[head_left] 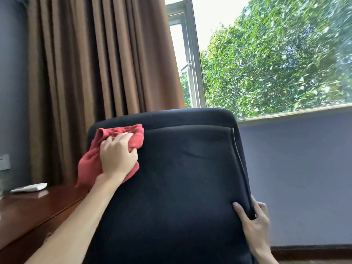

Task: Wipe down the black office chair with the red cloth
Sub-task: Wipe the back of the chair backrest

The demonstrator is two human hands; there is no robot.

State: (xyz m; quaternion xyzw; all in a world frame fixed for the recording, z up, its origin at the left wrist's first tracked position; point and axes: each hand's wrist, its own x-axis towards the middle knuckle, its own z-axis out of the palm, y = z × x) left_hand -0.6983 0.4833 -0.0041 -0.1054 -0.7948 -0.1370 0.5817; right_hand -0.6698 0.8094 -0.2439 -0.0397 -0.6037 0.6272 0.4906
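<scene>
The black office chair (pixel 182 180) fills the middle of the view, its padded backrest facing me. My left hand (pixel 118 155) grips the bunched red cloth (pixel 91 161) and presses it against the backrest's upper left corner. Part of the cloth hangs down off the chair's left edge. My right hand (pixel 255 223) holds the backrest's right edge low down, thumb on the front and fingers curled round behind it.
A brown wooden desk (pixel 28 216) stands at the lower left with a white remote control (pixel 29 187) on it. Brown curtains (pixel 95 63) hang behind the chair. A window (pixel 266 54) with trees outside sits above a purple wall (pixel 297 178) at right.
</scene>
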